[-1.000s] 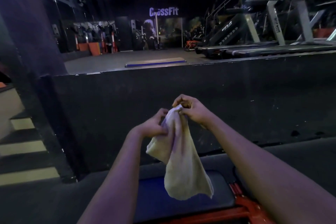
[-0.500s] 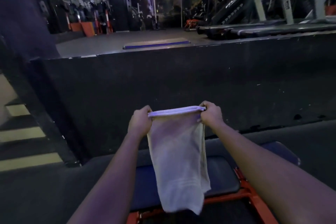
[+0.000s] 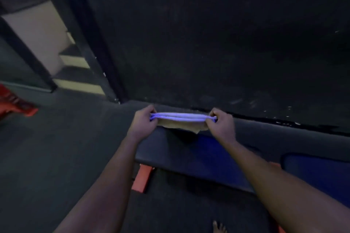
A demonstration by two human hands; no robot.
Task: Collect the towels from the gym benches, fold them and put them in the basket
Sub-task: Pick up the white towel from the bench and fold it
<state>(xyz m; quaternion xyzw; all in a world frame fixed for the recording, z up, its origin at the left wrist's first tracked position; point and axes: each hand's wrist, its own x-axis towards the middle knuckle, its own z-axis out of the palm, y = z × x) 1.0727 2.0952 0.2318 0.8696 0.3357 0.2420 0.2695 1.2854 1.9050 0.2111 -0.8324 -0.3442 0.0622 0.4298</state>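
a dimly lit gym is shown. just below the grip a padded bench (image 3: pixel 189 159) is seen, carried on an orange frame (image 3: pixel 143 178). a second blue pad (image 3: pixel 318 174) is set lower right of the grip. dark matted flooring (image 3: pixel 56 157) is laid all around. beyond the grip a black platform wall (image 3: pixel 208 43) is raised. steps (image 3: pixel 79 86) edged with pale strips are seen up to the left, and orange gear (image 3: pixel 15 104) far left.

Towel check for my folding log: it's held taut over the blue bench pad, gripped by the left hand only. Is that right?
Not quite. The head view shows the towel held taut over the blue bench pad, but both hands grip it: the left hand at one end and the right hand at the other.
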